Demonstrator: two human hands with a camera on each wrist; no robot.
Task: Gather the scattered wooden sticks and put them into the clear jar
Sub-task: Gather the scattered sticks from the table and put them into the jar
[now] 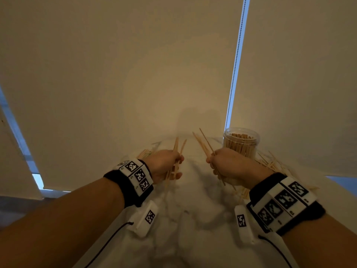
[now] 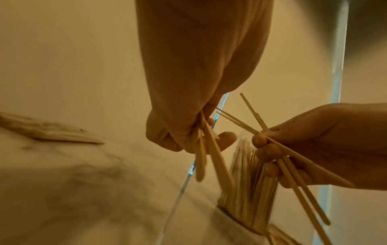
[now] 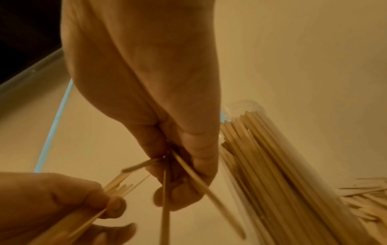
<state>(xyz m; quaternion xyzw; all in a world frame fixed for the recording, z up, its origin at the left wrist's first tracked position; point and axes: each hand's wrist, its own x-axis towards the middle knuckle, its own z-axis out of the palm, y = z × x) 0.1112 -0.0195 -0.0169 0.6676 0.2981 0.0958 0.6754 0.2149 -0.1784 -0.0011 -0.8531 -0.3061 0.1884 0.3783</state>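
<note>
Both hands are raised above a white marbled table [image 1: 195, 194], each gripping a small bunch of thin wooden sticks. My left hand [image 1: 174, 167] holds its sticks [image 1: 176, 151] nearly upright; the left wrist view shows the same sticks [image 2: 211, 149] poking down from the curled fingers [image 2: 161, 137]. My right hand [image 1: 214, 165] clasps its crossed sticks [image 1: 204, 144], which also show in the right wrist view [image 3: 194, 179]. The clear jar [image 1: 241, 142], packed with upright sticks, stands just behind my right hand. In the right wrist view the jar [image 3: 278, 165] fills the right side.
Loose sticks [image 1: 270, 163] lie scattered around the jar's base and to its right. Another heap [image 1: 144, 152] lies beyond my left hand. Cream roller blinds [image 1: 135, 64] hang close behind the table, with a bead chain [image 1: 234, 74] in the gap.
</note>
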